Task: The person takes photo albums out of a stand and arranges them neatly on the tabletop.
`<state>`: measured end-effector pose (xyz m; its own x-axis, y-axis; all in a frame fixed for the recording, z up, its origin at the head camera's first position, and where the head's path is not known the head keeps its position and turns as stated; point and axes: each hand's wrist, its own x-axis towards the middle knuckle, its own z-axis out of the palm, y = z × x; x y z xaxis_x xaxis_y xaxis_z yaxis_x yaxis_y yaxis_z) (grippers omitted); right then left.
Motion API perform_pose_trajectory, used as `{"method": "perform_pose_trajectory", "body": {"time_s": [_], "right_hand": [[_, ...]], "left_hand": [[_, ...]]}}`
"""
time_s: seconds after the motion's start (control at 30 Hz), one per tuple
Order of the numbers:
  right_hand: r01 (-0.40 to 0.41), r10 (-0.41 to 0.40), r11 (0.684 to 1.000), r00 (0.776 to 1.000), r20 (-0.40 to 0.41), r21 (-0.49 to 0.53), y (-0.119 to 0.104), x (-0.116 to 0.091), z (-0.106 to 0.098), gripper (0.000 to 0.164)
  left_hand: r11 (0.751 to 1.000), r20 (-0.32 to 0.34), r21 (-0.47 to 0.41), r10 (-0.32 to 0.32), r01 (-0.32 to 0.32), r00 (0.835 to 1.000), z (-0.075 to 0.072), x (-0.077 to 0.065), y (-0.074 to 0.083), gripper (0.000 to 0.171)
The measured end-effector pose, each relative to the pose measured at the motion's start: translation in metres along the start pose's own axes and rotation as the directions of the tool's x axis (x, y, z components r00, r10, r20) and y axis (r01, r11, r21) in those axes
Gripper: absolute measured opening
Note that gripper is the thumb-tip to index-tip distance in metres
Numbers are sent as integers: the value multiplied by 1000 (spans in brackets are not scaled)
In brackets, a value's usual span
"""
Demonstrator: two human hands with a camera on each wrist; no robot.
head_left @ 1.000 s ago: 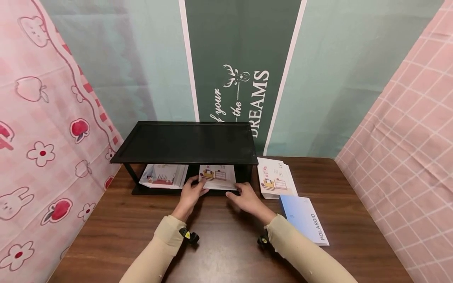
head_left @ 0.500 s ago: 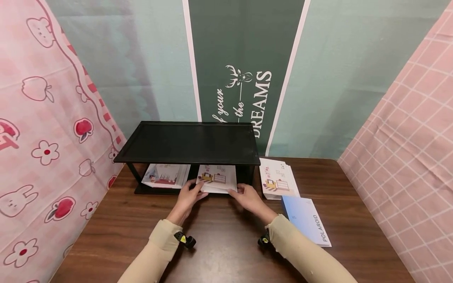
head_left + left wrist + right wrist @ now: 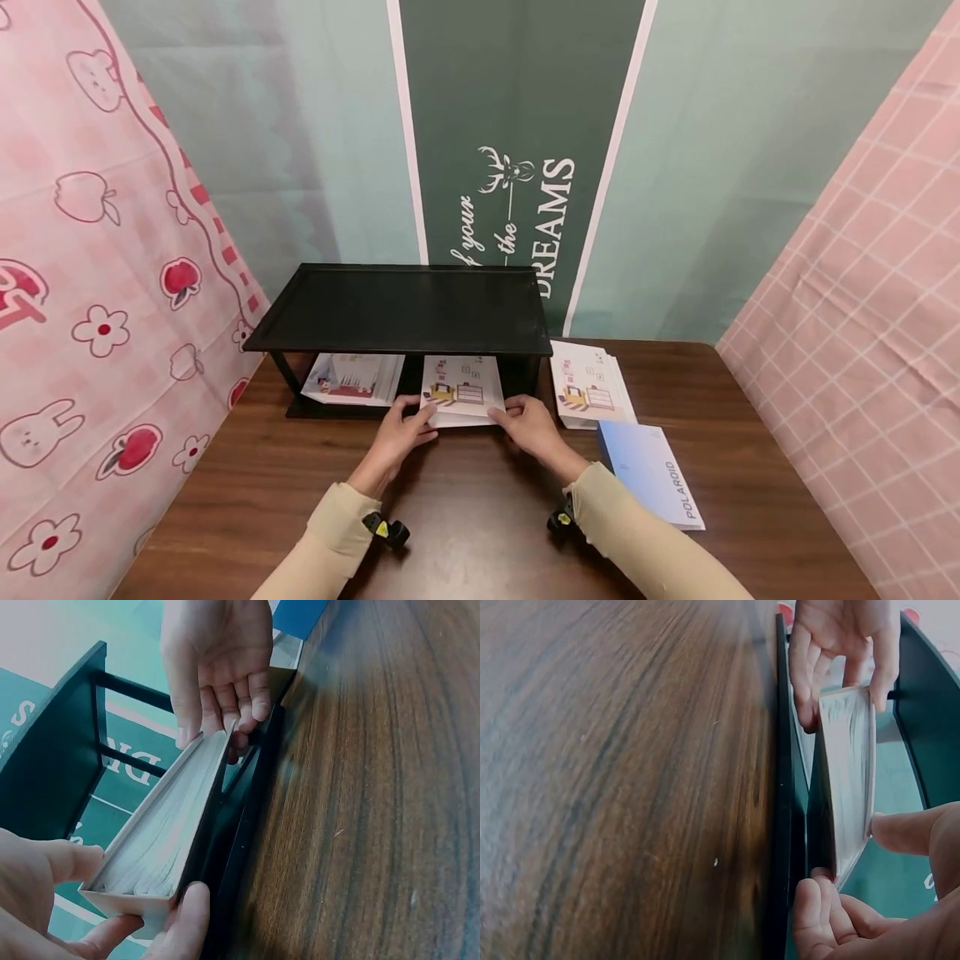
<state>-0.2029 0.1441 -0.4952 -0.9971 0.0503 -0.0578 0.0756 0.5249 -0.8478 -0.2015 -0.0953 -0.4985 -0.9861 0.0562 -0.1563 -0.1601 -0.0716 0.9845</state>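
Pinching the near corners of the book (image 3: 463, 385), the left hand (image 3: 400, 437) at seven o'clock and the right hand (image 3: 532, 432) at five each close to its thickness, thumb above, fingers beneath. It juts from under the rack's (image 3: 405, 310) top toward five o'clock. Its covers look stiff and perhaps slick, the pages (image 3: 163, 834) looser; probably light. Best squeeze both covers, lest they gape.

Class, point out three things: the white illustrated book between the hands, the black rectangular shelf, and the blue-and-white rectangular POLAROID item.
White illustrated book (image 3: 464, 387), head view: middle of its cover.
Black rectangular shelf (image 3: 408, 308), head view: top panel.
POLAROID item (image 3: 652, 475), head view: upper face.
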Motion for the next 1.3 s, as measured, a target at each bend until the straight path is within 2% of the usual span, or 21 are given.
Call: {"method": "perform_pose_trajectory", "body": {"time_s": [0.17,0.47,0.63,0.77,1.07,1.3], "right_hand": [[-14,13,1000,1000,10,20,-3,-4,-2,37],[-10,10,997,1000,-3,74,-5,-20,-5,36],[9,-12,997,999,36,77,-5,-33,-7,36],[15,-19,998,998,52,68,-5,-43,-10,36],[10,-16,996,997,70,91,-1,-62,-17,37],[-16,8,992,998,60,125,3,-74,-23,37]], "left_hand": [[996,-9,75,48,-47,999,-2,-6,1,39],[984,11,162,74,-74,997,-8,-24,6,36],[974,19,211,86,-88,996,-10,-36,5,34],[971,21,226,73,-76,997,-10,-44,6,34],[979,55,199,39,-49,998,-10,-58,12,34],[976,114,214,10,-35,993,-9,-67,13,53]]}}
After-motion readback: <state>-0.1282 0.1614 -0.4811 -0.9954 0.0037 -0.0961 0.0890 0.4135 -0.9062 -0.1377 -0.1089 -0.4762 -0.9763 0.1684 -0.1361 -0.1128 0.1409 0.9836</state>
